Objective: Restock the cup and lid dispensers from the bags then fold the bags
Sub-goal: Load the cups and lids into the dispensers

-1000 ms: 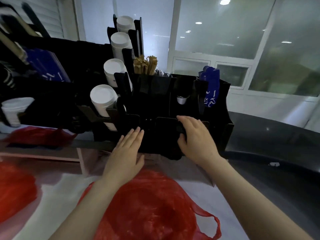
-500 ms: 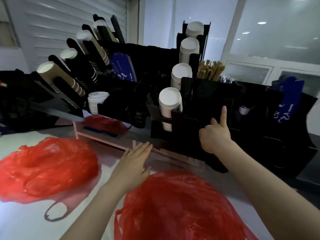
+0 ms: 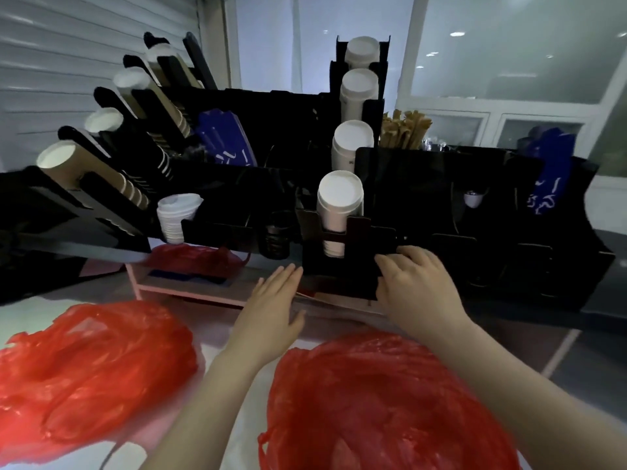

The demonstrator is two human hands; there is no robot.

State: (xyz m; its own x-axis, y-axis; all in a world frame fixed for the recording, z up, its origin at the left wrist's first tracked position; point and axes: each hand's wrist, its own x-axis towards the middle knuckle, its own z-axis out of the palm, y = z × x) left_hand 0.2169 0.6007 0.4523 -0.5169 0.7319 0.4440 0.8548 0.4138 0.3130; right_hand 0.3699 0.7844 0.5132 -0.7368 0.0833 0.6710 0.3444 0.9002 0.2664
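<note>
The white counter (image 3: 27, 317) carries 2 crumpled plastic bags lying apart: the left red bag (image 3: 91, 364) and, nearer, the right red bag (image 3: 383, 401). Behind them a low pink frame (image 3: 190, 295) sits under the black dispenser racks (image 3: 441, 205).

Left hand (image 3: 271, 310) flat, fingers straight; right hand (image 3: 417, 290) forward, fingers bent.

Café self-service counter, black cup dispensers (image 3: 342, 262) stacked with paper cups (image 3: 340, 198), wooden stirrers (image 3: 403, 130), glass partitions (image 3: 509, 45)

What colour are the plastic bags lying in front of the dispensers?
Red, seen clearly in the head view: plastic bags on the counter.
</note>
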